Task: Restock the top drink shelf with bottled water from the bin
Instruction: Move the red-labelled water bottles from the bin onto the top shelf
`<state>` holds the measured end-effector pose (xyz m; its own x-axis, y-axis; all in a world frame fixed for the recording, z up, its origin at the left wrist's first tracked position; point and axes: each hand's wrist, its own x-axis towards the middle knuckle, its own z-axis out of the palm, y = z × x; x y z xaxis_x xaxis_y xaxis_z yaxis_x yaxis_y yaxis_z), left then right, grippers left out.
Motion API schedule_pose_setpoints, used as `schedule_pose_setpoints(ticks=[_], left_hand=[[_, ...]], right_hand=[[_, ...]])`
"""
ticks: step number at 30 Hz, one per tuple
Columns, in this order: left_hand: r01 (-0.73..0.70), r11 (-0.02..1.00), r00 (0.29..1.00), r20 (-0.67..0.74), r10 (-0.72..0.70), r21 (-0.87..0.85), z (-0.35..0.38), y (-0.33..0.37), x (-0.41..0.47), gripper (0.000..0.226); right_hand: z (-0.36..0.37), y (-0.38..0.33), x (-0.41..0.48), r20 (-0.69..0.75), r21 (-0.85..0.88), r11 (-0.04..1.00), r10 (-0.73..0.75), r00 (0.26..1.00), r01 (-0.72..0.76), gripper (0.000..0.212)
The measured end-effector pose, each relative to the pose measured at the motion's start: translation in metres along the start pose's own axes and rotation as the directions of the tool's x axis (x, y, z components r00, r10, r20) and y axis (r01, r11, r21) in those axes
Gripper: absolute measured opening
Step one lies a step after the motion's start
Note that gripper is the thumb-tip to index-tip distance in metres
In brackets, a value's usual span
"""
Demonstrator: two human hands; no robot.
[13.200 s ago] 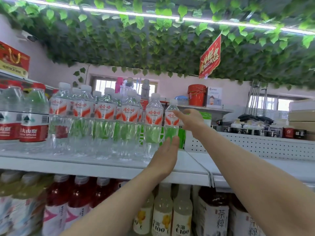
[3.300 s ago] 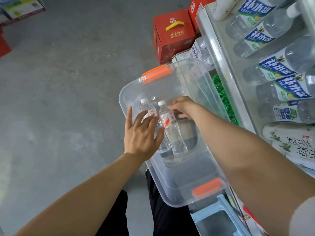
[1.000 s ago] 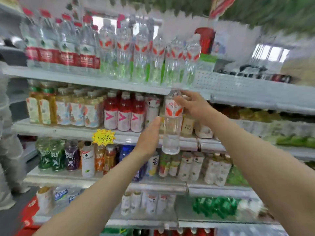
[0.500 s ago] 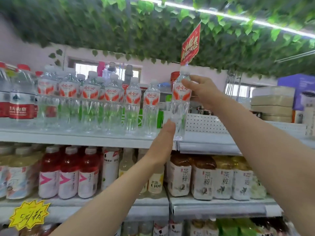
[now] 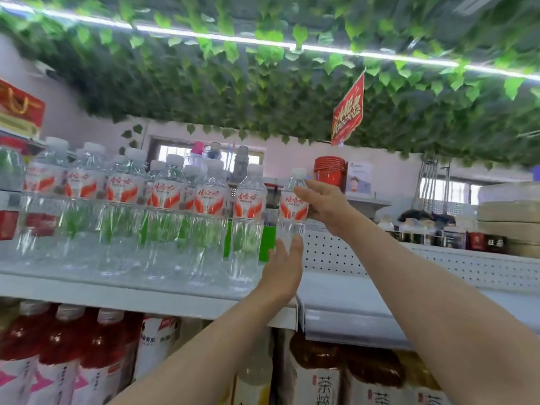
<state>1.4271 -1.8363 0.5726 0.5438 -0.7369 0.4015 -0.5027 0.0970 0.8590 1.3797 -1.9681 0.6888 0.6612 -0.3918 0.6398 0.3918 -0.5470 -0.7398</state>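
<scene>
A clear water bottle with a white cap and a red-and-white label is upright at the right end of the top shelf. My right hand grips it at the label and neck. My left hand is below, its straight fingers against the bottle's lower part. To the left stands a row of several matching water bottles on the same shelf. The bin is out of view.
Red-labelled water bottles stand at the far left of the top shelf. A white perforated shelf section lies to the right. Red drinks and tea bottles fill the shelf below. Leafy vines and a red sign hang overhead.
My right hand has brought the bottle down from above shelf level to the right end of the water row. My left hand has stayed against the bottle's lower part.
</scene>
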Motion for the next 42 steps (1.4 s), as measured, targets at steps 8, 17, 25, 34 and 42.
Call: schedule_pose_setpoints(ticks=[8,17,25,34,42], left_hand=[[0.131,0.991,0.991,-0.012,-0.13,0.01,0.004,-0.01,0.032,0.085],[0.155,0.988,0.988,-0.007,-0.155,0.026,0.003,-0.015,0.041,0.087],[0.141,0.987,0.99,-0.02,-0.14,0.079,0.004,-0.018,0.043,0.088],[0.129,0.983,0.992,-0.023,-0.127,0.127,0.008,-0.021,0.044,0.091],[0.11,0.985,0.994,-0.02,-0.108,0.134,0.008,-0.023,0.041,0.091]], right_hand=[[0.001,0.029,0.026,0.042,0.015,1.0,0.007,0.999,-0.007,0.02],[0.003,0.044,0.039,0.016,0.005,0.999,0.034,0.999,-0.034,0.037],[0.01,0.05,0.043,-0.021,0.015,0.998,0.059,0.998,-0.059,0.063],[0.01,0.05,0.043,-0.017,0.015,0.998,0.063,0.998,-0.062,0.076],[0.009,0.052,0.044,-0.01,0.0,0.998,0.069,0.998,-0.069,0.061]])
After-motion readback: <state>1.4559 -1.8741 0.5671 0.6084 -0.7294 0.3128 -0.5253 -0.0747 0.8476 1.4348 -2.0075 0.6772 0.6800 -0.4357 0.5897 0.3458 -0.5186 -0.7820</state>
